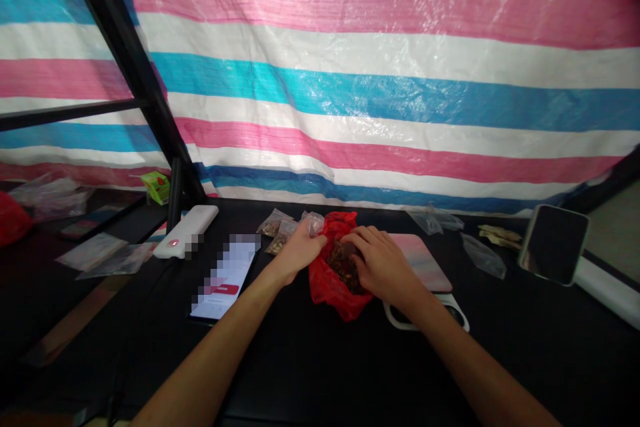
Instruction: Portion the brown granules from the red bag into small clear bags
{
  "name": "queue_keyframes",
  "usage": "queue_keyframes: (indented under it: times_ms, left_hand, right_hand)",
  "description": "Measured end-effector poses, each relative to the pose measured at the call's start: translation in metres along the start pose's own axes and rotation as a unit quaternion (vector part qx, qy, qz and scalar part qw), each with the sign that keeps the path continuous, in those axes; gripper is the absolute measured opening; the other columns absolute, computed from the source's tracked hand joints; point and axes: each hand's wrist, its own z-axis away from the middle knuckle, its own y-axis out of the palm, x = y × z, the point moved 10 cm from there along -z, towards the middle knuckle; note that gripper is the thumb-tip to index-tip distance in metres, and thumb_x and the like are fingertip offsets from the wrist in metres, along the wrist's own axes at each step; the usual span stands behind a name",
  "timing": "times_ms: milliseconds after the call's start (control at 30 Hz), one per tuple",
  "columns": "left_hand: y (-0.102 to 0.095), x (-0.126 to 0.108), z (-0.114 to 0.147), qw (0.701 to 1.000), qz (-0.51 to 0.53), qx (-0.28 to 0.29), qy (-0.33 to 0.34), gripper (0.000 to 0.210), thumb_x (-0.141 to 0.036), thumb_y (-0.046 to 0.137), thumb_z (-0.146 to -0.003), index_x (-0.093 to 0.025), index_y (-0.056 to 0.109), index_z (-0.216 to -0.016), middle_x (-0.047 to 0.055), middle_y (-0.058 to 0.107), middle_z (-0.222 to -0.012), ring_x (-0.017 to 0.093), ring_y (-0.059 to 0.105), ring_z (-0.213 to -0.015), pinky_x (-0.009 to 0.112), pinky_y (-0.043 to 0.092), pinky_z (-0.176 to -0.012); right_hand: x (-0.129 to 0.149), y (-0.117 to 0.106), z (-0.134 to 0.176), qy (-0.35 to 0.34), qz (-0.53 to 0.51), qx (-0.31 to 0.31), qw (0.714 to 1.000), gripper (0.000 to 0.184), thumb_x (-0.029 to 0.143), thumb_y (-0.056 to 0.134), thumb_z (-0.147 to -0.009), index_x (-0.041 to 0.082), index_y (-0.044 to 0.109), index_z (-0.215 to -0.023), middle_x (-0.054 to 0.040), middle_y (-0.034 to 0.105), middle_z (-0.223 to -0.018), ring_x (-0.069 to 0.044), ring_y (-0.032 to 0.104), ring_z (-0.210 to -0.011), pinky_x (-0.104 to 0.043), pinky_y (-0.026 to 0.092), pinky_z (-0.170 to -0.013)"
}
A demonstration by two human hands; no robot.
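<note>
A red plastic bag (345,307) stands with its mouth open on the black table, holding small brown pieces (345,263) whose kind I cannot make out. My left hand (300,250) grips the bag's left rim, thumb on the red plastic. From the right, my right hand (383,260) reaches over the mouth. Its fingers are bent down into the brown pieces, and what they pinch is hidden. Behind my left hand lie small clear bags (280,230) with light brown contents. Under my right hand is a white device with a pinkish top plate (423,260).
At left are a lit phone (225,280), a white device (187,232), flat clear bags (107,255) and a green packet (157,187). Clear bags (483,255) and a dark-screened device (554,245) sit at right. A striped sheet (375,100) hangs behind, beside a black frame post (120,53).
</note>
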Motion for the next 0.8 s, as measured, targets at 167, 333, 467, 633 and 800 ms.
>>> queue_keyframes:
  times_ms: [167, 333, 467, 633, 800]
  left_hand:
    - [0.0, 0.007, -0.001, 0.999, 0.042, -0.021, -0.005, 0.023, -0.011, 0.057, -0.073, -0.019, 0.059, -0.095, 0.001, 0.067, -0.083, 0.016, 0.062, -0.074, 0.029, 0.053, -0.073]
    - [-0.009, 0.011, -0.003, 0.997, -0.001, -0.08, 0.011, 0.024, -0.01, 0.061, -0.075, -0.019, 0.06, -0.097, -0.001, 0.067, -0.082, 0.017, 0.064, -0.077, 0.03, 0.053, -0.078]
    - [-0.015, 0.003, -0.005, 0.992, -0.044, -0.106, 0.046, 0.029, -0.006, 0.061, -0.072, -0.019, 0.057, -0.098, -0.001, 0.065, -0.084, 0.016, 0.062, -0.077, 0.03, 0.05, -0.079]
    - [-0.022, -0.02, -0.003, 0.977, -0.129, -0.127, 0.117, 0.032, -0.005, 0.064, -0.067, -0.019, 0.055, -0.094, -0.002, 0.061, -0.086, 0.015, 0.058, -0.079, 0.029, 0.046, -0.079]
    - [-0.021, -0.03, -0.002, 0.987, -0.053, -0.095, 0.117, 0.024, -0.013, 0.066, -0.071, -0.02, 0.054, -0.091, -0.005, 0.057, -0.079, 0.013, 0.054, -0.07, 0.025, 0.042, -0.069]
  right_hand:
    - [0.014, 0.001, 0.001, -0.045, -0.069, 0.029, 0.996, 0.039, 0.0, 0.058, -0.084, 0.025, 0.066, -0.113, -0.0049, 0.073, -0.113, -0.024, 0.062, -0.108, -0.038, 0.041, -0.092]
    - [0.032, 0.001, 0.002, -0.106, -0.101, 0.051, 0.988, 0.041, -0.002, 0.057, -0.083, 0.024, 0.068, -0.113, -0.0051, 0.074, -0.115, -0.023, 0.063, -0.109, -0.038, 0.042, -0.093]
    - [0.041, 0.005, 0.004, -0.141, -0.124, 0.069, 0.98, 0.049, -0.005, 0.056, -0.081, 0.023, 0.068, -0.119, -0.0061, 0.073, -0.125, -0.024, 0.061, -0.117, -0.04, 0.043, -0.102]
    - [0.036, 0.009, 0.006, -0.111, -0.176, 0.072, 0.975, 0.048, -0.002, 0.058, -0.083, 0.024, 0.069, -0.122, -0.007, 0.072, -0.128, -0.025, 0.062, -0.119, -0.043, 0.044, -0.105]
    - [0.009, 0.015, 0.002, -0.008, -0.274, 0.057, 0.96, 0.042, 0.0, 0.055, -0.085, 0.024, 0.067, -0.116, -0.0054, 0.073, -0.115, -0.023, 0.066, -0.108, -0.041, 0.049, -0.098]
